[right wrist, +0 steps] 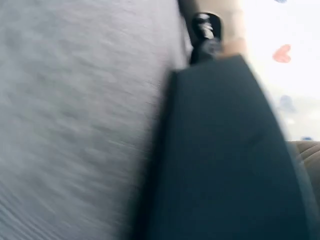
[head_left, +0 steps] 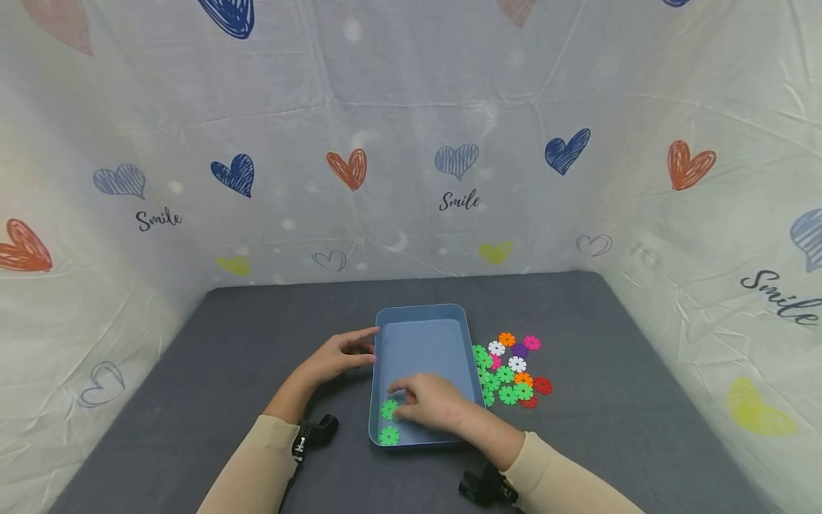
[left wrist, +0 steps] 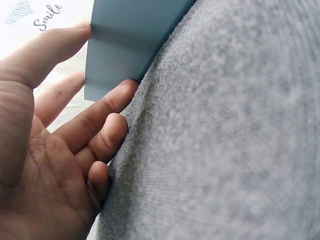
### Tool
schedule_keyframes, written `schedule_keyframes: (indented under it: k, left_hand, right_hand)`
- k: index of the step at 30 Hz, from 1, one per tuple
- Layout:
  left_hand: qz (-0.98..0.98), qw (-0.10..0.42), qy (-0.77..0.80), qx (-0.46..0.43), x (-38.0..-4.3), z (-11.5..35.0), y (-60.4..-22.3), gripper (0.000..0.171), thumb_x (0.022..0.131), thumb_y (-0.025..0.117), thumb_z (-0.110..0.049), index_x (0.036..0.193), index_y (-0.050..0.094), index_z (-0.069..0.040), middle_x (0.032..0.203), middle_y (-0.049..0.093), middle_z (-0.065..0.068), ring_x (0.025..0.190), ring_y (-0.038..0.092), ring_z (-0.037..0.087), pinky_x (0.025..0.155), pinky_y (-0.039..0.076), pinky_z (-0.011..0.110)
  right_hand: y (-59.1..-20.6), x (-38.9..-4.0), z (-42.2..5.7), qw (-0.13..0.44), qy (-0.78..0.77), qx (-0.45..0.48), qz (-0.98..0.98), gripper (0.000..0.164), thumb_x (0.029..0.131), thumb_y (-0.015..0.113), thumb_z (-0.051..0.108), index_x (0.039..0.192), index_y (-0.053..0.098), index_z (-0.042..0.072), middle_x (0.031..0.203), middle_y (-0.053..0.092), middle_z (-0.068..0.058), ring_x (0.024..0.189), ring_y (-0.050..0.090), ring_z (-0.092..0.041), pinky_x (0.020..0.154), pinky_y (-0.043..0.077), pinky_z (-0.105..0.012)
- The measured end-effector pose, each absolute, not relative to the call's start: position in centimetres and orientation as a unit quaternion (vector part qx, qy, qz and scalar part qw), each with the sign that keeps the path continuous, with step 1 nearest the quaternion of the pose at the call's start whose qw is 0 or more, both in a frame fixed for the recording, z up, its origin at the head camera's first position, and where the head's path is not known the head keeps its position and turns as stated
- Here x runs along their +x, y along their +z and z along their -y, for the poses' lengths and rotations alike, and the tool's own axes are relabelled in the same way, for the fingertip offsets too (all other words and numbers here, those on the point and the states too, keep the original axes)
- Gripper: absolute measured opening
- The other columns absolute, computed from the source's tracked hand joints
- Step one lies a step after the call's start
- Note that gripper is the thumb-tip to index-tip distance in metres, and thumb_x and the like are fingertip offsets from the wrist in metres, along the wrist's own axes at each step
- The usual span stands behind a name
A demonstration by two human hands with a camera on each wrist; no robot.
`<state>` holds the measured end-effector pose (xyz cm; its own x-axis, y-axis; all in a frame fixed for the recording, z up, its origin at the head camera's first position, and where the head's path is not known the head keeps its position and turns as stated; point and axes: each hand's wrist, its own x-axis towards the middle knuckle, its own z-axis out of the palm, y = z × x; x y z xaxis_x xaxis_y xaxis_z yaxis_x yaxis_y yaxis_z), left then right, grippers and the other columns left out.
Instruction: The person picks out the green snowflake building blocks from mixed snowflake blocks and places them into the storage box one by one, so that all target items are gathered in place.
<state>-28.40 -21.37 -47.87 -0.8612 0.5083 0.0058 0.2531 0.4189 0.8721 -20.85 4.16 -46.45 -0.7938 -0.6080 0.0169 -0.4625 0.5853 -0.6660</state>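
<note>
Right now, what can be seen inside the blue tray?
Two green notched discs are in the blue tray, toward its near left corner. The right hand covers part of the tray's floor, so whether more lies beneath cannot be seen.

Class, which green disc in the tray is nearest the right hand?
The upper green disc, beside the right hand; the lower green disc is farther, in a corner of the tray.

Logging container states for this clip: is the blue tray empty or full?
Neither: the blue tray shows two green pieces by its near-left corner and otherwise bare floor, though the right hand hides part.
</note>
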Motion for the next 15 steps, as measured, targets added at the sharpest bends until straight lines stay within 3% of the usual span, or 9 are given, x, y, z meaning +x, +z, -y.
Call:
schedule_keyframes:
  k: [4, 15]
  left_hand:
    - [-0.83, 0.13, 0.491, 0.231, -27.3, 20.9, -46.2, 0.063, 0.097, 0.072, -0.009, 0.152, 0.043, 0.006, 0.121, 0.065, 0.027, 0.105, 0.063, 0.032, 0.085, 0.05, 0.041]
    - [-0.826, 0.124, 0.498, 0.234, -27.1, 20.8, -45.7, 0.063, 0.097, 0.071, -0.008, 0.151, 0.044, 0.008, 0.118, 0.066, 0.025, 0.101, 0.063, 0.029, 0.083, 0.051, 0.042]
  right_hand:
    - [-44.8, -21.3, -5.2, 0.105, -0.375, -0.303, -0.87, 0.031, 0.095, 0.076, 0.017, 0.123, 0.074, 0.005, 0.058, 0.044, 0.007, 0.049, 0.037, -0.006, 0.052, 0.032, -0.024]
    - [-41.0, -22.1, -8.8, 0.035, -0.428, -0.265, -0.863, 0.026, 0.096, 0.075, 0.02, 0.12, 0.074, 0.01, 0.061, 0.042, 0.007, 0.051, 0.035, -0.007, 0.054, 0.034, -0.026]
